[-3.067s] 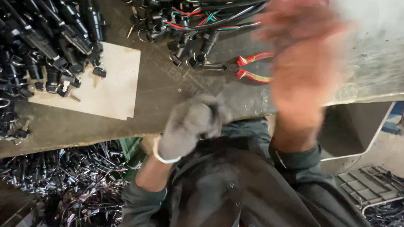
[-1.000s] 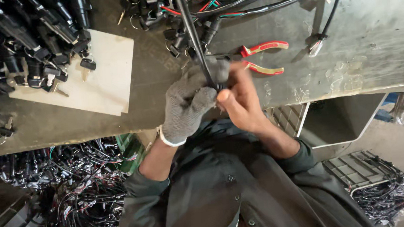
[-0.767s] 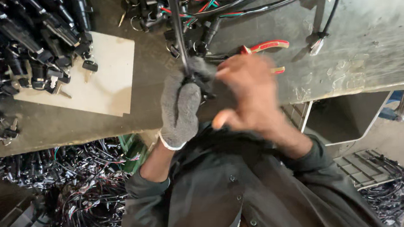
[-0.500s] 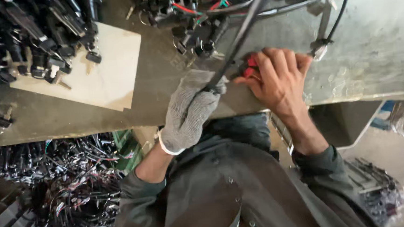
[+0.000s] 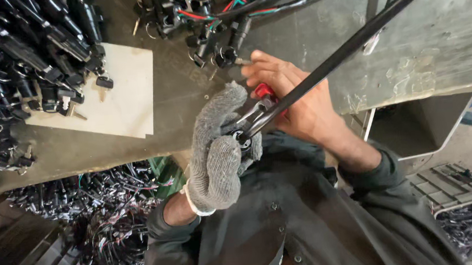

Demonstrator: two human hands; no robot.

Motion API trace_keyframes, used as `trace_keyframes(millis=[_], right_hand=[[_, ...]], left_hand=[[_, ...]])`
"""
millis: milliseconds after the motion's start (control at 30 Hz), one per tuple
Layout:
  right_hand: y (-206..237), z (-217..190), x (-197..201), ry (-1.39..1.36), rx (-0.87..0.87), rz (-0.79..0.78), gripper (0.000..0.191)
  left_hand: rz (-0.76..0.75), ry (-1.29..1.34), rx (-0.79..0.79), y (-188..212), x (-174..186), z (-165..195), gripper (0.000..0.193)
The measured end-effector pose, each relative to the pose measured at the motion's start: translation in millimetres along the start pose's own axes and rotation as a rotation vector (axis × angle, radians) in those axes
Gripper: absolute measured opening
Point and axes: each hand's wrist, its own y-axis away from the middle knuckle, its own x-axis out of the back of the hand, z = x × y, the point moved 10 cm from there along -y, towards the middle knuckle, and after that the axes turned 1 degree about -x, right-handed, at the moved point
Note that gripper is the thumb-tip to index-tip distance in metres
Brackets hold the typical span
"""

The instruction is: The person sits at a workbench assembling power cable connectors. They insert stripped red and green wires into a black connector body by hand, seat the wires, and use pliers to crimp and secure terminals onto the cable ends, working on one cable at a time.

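Observation:
My left hand (image 5: 215,155) wears a grey knit glove and grips the near end of a thick black cable (image 5: 345,46), which runs up to the right across the workbench. My bare right hand (image 5: 294,101) holds red-handled pliers (image 5: 264,95), their metal jaws set against the cable end just above my gloved fist. Both hands sit close to my chest at the front edge of the bench.
A grey metal workbench (image 5: 432,44) carries a pale board (image 5: 119,96), a heap of black switches and keys (image 5: 19,64) at the left, and a bundle of black connectors with red and green wires (image 5: 212,19) at the back. Wire harnesses (image 5: 99,212) lie on the floor.
My right hand picked the red-handled pliers off the bench and brought them to the cable end in my gloved left hand. The cable has swung to slant up to the right.

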Motion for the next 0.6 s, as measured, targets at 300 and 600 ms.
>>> trace_keyframes(millis=[300, 600], right_hand=[[3.0, 12.1, -12.5, 0.173, -0.026, -0.118, 0.043], [5.7, 10.1, -6.8, 0.041, 0.031, 0.02, 0.025]], left_hand=[[-0.067, -0.168, 0.159, -8.8, 4.4, -11.9, 0.059], [-0.22, -0.655, -0.084, -13.7, 1.3, 7.1, 0.078]])
